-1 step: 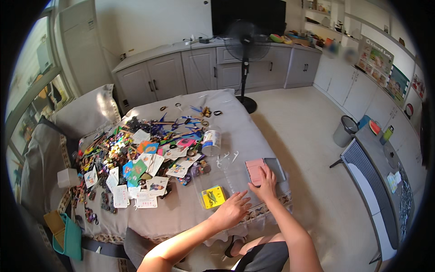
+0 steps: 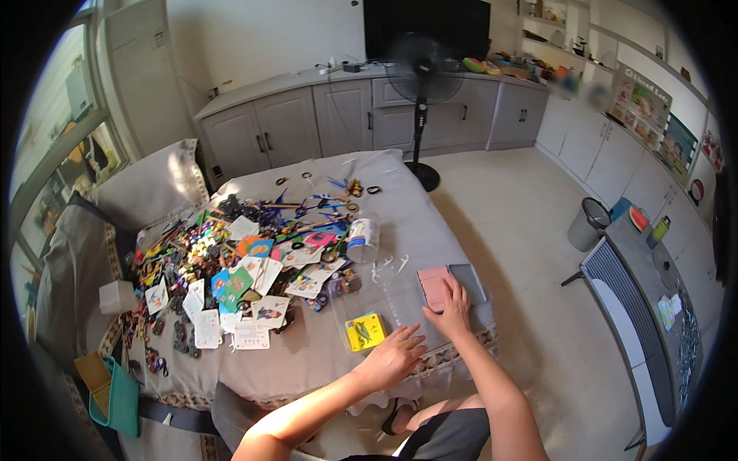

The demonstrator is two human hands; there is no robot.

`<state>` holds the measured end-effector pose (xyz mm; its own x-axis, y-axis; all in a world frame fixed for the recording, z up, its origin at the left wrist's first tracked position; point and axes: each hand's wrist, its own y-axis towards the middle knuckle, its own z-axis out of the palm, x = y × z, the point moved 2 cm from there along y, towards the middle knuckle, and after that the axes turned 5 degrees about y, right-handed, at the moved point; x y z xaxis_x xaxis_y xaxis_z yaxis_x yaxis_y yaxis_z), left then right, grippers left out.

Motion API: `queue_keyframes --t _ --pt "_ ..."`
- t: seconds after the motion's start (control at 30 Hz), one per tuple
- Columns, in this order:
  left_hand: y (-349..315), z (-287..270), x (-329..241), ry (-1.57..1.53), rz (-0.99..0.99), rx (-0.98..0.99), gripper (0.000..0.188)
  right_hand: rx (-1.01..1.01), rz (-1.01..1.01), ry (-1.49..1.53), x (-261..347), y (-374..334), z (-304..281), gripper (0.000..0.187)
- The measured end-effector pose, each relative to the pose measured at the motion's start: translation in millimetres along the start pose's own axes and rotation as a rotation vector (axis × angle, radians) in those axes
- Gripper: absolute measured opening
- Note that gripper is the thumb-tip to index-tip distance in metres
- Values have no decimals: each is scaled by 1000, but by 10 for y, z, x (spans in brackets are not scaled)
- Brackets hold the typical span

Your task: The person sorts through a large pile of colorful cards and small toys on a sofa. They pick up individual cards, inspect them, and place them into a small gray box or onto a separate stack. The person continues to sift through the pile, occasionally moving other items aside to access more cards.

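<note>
My right hand [image 2: 450,309] rests on a pink rectangular pack [image 2: 432,282], its thumb at the near left edge and its fingers curved over the near part. The pack lies in or against a shallow grey tray [image 2: 469,281]; which one, I cannot tell. My left hand [image 2: 390,359] hovers over the near edge of the cloth-covered table, palm down, fingers stretched out and holding nothing. Just beyond it on the left is a yellow card box [image 2: 364,332] with a green picture, lying on a clear plastic sheet or lid. Small white plastic hooks [image 2: 388,265] lie farther off.
A large heap of cards, pens and small trinkets [image 2: 246,261] covers the table's left part. A clear jar [image 2: 363,240] lies at its right side. Scissors and black rings [image 2: 373,190] lie at the back. A standing fan [image 2: 421,115] and a bin [image 2: 588,224] stand beyond.
The whole view has shifted very slightly. Both hands, the pink pack and the yellow box keep their places.
</note>
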<state>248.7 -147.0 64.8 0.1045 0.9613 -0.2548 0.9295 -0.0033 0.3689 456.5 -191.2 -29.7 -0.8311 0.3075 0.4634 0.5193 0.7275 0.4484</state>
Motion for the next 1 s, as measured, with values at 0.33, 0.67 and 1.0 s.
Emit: queue_keyframes --t 0.33,0.67,1.0 --pt "-1252 -543 324 -17 -360 -265 17 33 -32 -35 75 308 163 70" --pt "-2691 -871 890 -90 -1015 -349 25 182 -361 512 2299 10 -141 38" --pt "-2819 -1147 1312 -75 -1108 -388 23 530 -347 544 3022 -244 1122 55"
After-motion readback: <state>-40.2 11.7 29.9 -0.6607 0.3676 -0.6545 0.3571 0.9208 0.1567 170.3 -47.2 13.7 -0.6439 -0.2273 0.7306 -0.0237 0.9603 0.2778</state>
